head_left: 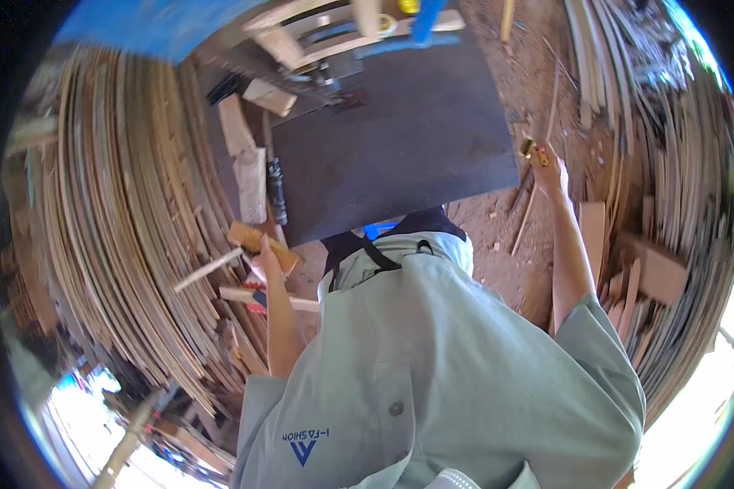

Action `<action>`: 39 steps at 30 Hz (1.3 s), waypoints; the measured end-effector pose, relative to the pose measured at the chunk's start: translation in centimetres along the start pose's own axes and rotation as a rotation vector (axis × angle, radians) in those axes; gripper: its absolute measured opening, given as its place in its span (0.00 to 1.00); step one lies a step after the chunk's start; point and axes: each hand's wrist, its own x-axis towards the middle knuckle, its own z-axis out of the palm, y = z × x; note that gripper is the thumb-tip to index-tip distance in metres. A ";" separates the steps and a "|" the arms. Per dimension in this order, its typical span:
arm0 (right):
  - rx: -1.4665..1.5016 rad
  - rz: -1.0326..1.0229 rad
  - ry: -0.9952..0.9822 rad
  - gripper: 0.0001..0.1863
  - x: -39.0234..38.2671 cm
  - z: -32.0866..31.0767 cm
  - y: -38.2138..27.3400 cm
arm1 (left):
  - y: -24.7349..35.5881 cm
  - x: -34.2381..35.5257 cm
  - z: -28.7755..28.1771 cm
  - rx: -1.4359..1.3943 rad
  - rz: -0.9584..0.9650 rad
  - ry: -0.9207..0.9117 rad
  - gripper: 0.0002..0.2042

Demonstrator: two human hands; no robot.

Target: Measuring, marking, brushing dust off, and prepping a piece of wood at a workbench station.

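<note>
A wooden block [245, 237] is gripped in the curled left hand [266, 262] — long axis slanting down to the right, by the near-left corner of the dark counter [400, 155]; a small yellow tool [541, 155] is clasped by the right hand [552, 173].

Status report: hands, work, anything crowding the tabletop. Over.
Left hand holding wooden block. Right hand gripping small brass-coloured tool. Dark tabletop between; pale block along left side.
</note>
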 end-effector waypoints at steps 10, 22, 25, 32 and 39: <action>0.448 -0.939 -0.605 0.05 -14.8 18.9 -26.8 | -0.2 -1.3 -0.5 -0.133 0.133 0.106 0.46; 0.613 -0.587 -1.294 0.09 -13.2 22.1 -33.3 | 1.5 -3.8 -2.3 -0.012 0.029 0.131 0.48; 0.727 -0.564 -1.055 0.11 -15.3 23.8 -34.0 | 1.5 -3.7 -2.2 -0.011 -0.007 0.058 0.50; 0.715 -0.532 -0.763 0.09 -16.1 24.5 -32.8 | 2.5 -3.0 -1.7 -0.047 0.024 0.081 0.52; 0.334 -0.721 -0.912 0.10 -10.6 18.0 -28.8 | -0.6 -1.9 -0.3 0.012 0.019 0.188 0.52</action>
